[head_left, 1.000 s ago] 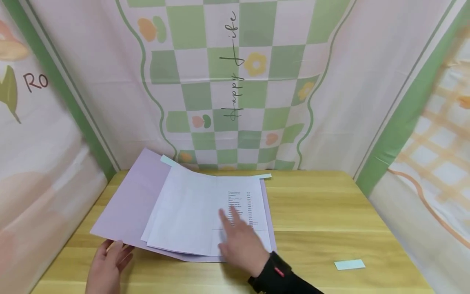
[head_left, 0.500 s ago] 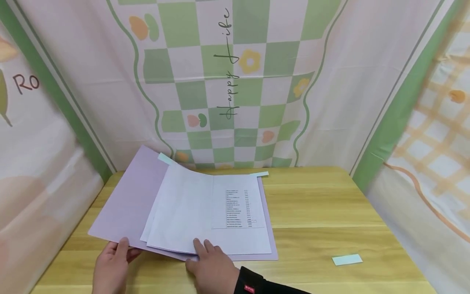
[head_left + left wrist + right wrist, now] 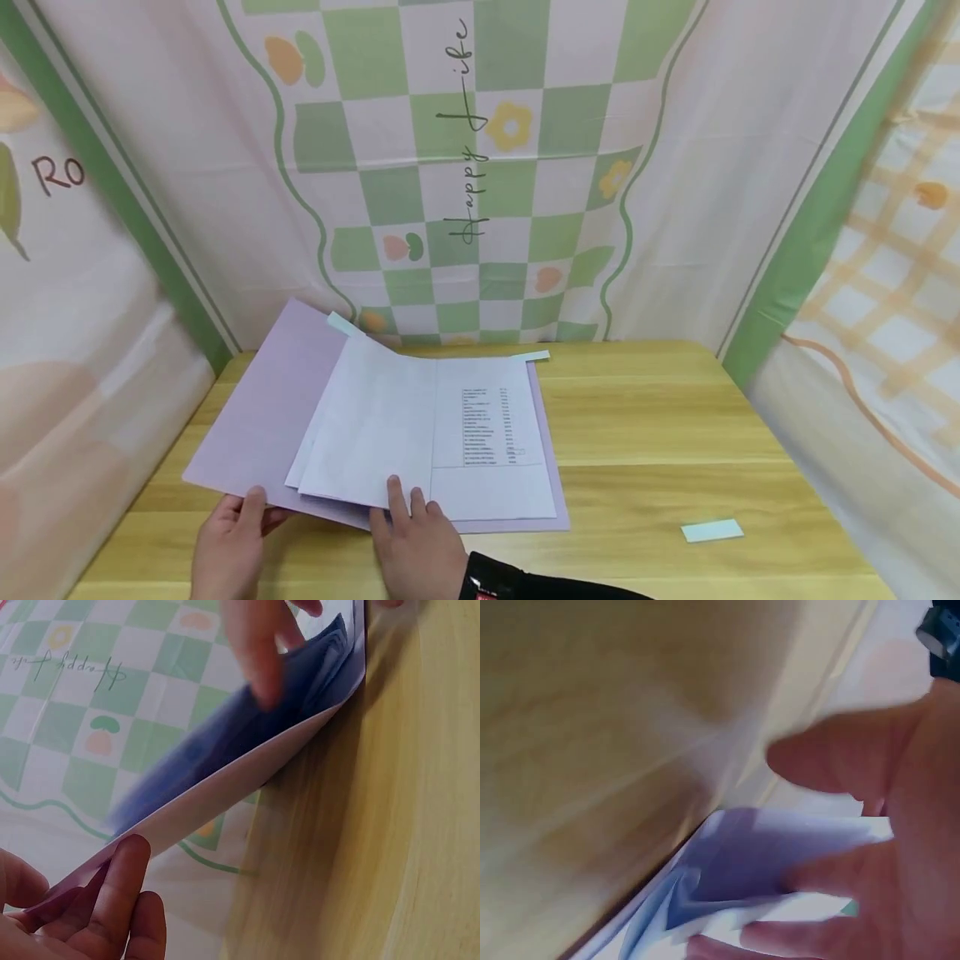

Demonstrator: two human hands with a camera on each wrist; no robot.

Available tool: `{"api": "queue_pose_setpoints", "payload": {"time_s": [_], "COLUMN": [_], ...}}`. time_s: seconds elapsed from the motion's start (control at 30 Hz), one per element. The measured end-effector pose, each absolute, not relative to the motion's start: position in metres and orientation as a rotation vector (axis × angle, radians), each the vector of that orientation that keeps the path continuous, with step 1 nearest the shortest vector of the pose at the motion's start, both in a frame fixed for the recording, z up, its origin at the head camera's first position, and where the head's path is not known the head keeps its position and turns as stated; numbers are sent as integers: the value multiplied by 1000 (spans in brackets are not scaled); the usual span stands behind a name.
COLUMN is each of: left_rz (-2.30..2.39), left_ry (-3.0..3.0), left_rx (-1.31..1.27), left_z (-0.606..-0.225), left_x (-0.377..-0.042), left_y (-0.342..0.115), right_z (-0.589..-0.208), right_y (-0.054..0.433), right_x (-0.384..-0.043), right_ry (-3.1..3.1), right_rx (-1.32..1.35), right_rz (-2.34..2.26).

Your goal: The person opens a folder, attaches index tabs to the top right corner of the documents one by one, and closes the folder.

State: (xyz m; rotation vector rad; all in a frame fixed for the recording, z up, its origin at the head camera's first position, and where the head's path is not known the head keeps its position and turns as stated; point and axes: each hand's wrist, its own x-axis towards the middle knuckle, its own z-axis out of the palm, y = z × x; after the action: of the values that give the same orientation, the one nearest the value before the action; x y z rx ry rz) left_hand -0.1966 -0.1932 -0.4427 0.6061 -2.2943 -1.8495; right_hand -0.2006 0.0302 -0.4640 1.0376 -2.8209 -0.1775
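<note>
A booklet with a purple cover point(image 3: 255, 417) lies spread on the table, its left side lifted at a slant. My left hand point(image 3: 228, 542) pinches the cover's lower left edge between thumb and fingers, as the left wrist view also shows. White pages point(image 3: 367, 425) rest over the cover, and the right-hand page point(image 3: 491, 492) bears a printed list. My right hand point(image 3: 422, 546) is at the lower edge of the pages near the fold, fingers extended over the paper. In the right wrist view its fingers point(image 3: 802, 937) are spread beside the sheets, with the thumb apart.
Pale blue tabs point(image 3: 345, 324) stick out at the top of the pages. A loose pale blue strip point(image 3: 712, 531) lies on the wooden table point(image 3: 637, 433) to the right. A patterned curtain point(image 3: 517, 192) hangs behind the table.
My right hand has come down and left from the printed list to the pages' lower edge near the fold. My left hand now grips the cover's edge slightly further right.
</note>
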Motion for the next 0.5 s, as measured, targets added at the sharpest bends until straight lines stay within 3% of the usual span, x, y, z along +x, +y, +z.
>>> {"api": "queue_pose_setpoints", "payload": {"time_s": [0.23,0.5], "left_rz": [-1860,-1816], "left_ry": [-2249,-2299], "left_rx": [573,518], "left_z": [-440,-438], "left_x": [-197,-197], "left_y": [-190,-186], "right_z": [-463,-459], "right_y": [27,31], "right_x": [-221,-238], "right_ry": [-2440,-2520], "right_rx": [943,853], "right_rz": [-33,158]}}
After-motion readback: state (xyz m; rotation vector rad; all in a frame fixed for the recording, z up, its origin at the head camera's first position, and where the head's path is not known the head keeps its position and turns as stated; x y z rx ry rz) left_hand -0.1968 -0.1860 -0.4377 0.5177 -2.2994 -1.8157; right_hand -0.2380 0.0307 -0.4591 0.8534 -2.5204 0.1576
